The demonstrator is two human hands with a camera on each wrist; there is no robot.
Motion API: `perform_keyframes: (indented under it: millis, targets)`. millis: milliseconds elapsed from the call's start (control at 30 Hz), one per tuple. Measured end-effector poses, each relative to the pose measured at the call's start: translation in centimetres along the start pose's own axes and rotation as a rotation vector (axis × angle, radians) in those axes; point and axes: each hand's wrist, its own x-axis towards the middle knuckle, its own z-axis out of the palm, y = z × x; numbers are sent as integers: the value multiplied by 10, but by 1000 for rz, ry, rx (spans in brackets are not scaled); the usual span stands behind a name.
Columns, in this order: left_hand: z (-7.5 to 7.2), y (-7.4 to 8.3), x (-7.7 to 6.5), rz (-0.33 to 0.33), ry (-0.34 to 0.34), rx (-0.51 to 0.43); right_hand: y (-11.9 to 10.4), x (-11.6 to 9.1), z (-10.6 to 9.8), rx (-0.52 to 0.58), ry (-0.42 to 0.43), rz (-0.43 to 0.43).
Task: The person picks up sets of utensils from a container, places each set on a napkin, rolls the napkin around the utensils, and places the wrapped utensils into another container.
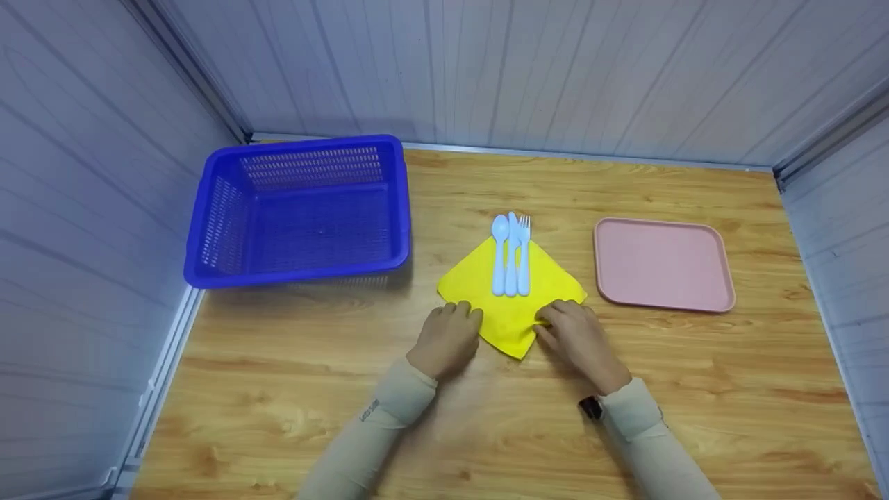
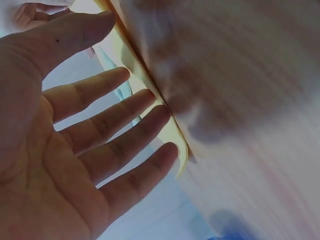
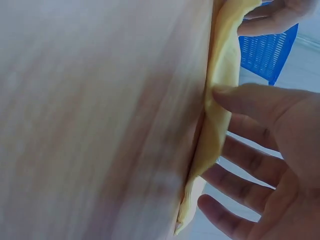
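A yellow cloth napkin [image 1: 510,326] lies on the table as a diamond, one corner pointing toward me. On its upper part a light blue spoon [image 1: 499,257], knife [image 1: 512,260] and fork [image 1: 524,260] lie side by side, their heads past the cloth's far corner. My left hand [image 1: 448,337] rests at the napkin's lower left edge; the left wrist view shows its fingers nearly straight, fingertips on the cloth, thumb apart. At the lower right edge my right hand [image 1: 575,340] pinches the napkin's rim between thumb [image 3: 232,99] and fingers, and the cloth puckers there.
A blue plastic basket [image 1: 298,280] with perforated sides stands at the back left. To the right of the napkin lies a pink rectangular tray [image 1: 663,264]. Pale panel walls [image 1: 458,76] enclose the wooden table [image 1: 514,444] at the back and both sides.
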Motion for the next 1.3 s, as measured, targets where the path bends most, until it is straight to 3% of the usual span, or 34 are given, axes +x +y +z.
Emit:
perform_keyframes:
  millis: [367, 533, 700, 833, 933, 1100, 1300]
  targets:
    - [1, -6, 23, -35, -25, 26, 7, 11, -4, 203, 49, 97]
    - [1, -14, 32, -65, 1, 20, 16, 11, -8, 286, 15, 59]
    - [1, -22, 38, -70, 23, 8, 32, 6, -19, 337, -71, 7]
    - [2, -27, 42, -87, 27, -46, 39, 8, -23, 290, -125, -31]
    - [1, -30, 45, -95, 47, -67, 42, 13, -19, 214, -100, -36]
    - [1, -34, 48, -113, 35, -95, 47, 24, -14, 195, -48, 52]
    - [1, -39, 53, -178, -10, -179, 53, 36, -12, 230, -78, 148]
